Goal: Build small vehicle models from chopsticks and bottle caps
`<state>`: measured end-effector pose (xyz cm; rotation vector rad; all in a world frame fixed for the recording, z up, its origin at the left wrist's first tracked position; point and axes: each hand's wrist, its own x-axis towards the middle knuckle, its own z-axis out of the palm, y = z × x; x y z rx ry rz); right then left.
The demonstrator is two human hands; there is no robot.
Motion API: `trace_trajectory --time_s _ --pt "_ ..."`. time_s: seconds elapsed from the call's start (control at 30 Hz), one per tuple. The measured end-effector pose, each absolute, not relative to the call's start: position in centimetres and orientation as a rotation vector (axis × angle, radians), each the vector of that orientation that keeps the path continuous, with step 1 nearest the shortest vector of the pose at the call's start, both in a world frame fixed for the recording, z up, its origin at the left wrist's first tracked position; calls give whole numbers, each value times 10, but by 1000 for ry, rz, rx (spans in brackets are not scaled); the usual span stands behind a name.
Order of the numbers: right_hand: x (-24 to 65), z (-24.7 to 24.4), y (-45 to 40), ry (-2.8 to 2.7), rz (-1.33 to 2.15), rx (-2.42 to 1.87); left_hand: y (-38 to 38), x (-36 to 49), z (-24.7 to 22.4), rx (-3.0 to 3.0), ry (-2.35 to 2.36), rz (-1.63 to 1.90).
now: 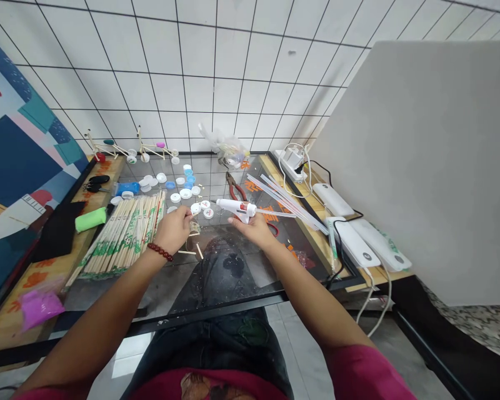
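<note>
My right hand [254, 229] grips a white hot glue gun [234, 206], its nozzle pointing left and a glue stick sticking out at the back. My left hand [174, 229], with a red bead bracelet at the wrist, pinches a small wooden stick piece [193, 213] just left of the nozzle. A small taped bundle [195, 227] lies under the fingers. Short cut sticks [194, 251] lie on the glass table [216, 278] between my hands.
A pile of wrapped chopsticks [127, 233] lies left. White and blue bottle caps [179, 189], red-handled pliers [235, 191], clear glue sticks [287, 200], a green roll [90, 219], pink bag [39, 308], stick bicycle models [150, 149], power strip [294, 161] and white chargers [354, 241] surround the work area.
</note>
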<state>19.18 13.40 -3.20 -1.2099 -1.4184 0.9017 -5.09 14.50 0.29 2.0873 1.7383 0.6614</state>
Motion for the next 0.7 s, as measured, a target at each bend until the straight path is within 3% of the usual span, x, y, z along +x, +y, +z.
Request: trace_trajectory --time_s 0.2,0.7 --pt "187 -27 126 -1451 1007 -1130 146 -42 -7 1117 1278 987" --pt "185 -25 123 -1552 990 -1110 137 -31 -4 987 1160 1079"
